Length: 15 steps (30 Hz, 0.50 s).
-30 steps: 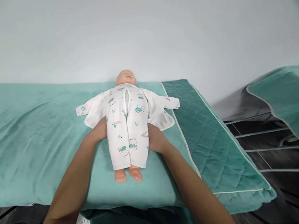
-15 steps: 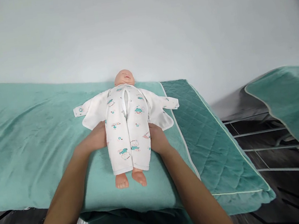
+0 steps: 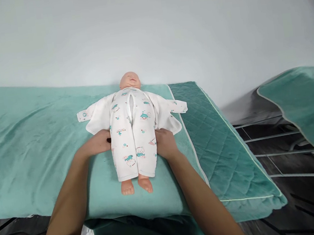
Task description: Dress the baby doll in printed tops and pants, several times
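A baby doll (image 3: pixel 129 79) lies on its back on a green plush cover, its head toward the wall and its bare feet toward me. White printed baby trousers (image 3: pixel 123 144) cover its legs and reach up the torso, with a slit at the upper middle. Beneath them an open white jacket (image 3: pixel 166 112) spreads its sleeves to both sides. My left hand (image 3: pixel 99 143) grips the trousers' left edge around thigh height, fingertips partly hidden. At the opposite edge, my right hand (image 3: pixel 165 142) is closed on the cloth, its fingertips tucked out of sight.
The green cover (image 3: pixel 34 147) extends left along the bed. A darker quilted section (image 3: pixel 220 144) lies to the right. Beyond a gap with metal bars (image 3: pixel 278 154) stands another green-covered surface (image 3: pixel 309 102). A pale wall (image 3: pixel 146 31) rises behind the doll.
Both hands stay at the trousers' sides and have shifted only slightly; a little more of the left fingers shows. The doll and clothes look nearly the same; the view has tilted a little.
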{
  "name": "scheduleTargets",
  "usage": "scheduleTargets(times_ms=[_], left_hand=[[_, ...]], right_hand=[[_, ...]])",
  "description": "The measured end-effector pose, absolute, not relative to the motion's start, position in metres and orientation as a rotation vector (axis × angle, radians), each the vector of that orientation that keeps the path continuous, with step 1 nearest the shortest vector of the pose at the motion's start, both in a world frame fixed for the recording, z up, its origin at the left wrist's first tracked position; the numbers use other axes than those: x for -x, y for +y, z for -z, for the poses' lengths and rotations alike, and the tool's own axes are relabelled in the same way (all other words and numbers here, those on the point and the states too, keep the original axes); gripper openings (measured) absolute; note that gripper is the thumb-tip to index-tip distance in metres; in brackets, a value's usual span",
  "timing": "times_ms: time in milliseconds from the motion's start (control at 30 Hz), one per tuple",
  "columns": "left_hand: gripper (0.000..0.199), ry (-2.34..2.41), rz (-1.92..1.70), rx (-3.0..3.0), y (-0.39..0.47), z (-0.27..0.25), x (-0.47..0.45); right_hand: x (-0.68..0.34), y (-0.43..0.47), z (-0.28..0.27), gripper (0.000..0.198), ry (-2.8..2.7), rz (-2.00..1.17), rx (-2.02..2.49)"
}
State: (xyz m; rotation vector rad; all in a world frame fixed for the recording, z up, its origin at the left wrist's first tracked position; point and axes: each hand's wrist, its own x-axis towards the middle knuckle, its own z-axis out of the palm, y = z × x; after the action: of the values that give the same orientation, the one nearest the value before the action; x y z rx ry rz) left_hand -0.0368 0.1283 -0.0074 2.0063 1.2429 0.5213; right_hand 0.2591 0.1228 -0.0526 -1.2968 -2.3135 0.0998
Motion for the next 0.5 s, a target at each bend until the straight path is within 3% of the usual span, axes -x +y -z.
scheduleTargets(times_ms=[167, 300, 500], left_hand=[[0.014, 1.137, -0.584, -1.752, 0.131, 0.005, 0.040], [0.015, 1.307, -0.897, -1.492, 0.137, 0.013, 0.039], [0.022, 1.451, -1.284, -1.405, 0.151, 0.029, 0.043]], right_hand=[[-0.260, 0.118, 0.050, 0.023, -2.247, -0.176, 1.224], [-0.261, 0.084, 0.045, 0.008, -2.034, -0.264, 1.189], [-0.256, -0.001, 0.053, 0.028, -1.923, -0.380, 1.021]])
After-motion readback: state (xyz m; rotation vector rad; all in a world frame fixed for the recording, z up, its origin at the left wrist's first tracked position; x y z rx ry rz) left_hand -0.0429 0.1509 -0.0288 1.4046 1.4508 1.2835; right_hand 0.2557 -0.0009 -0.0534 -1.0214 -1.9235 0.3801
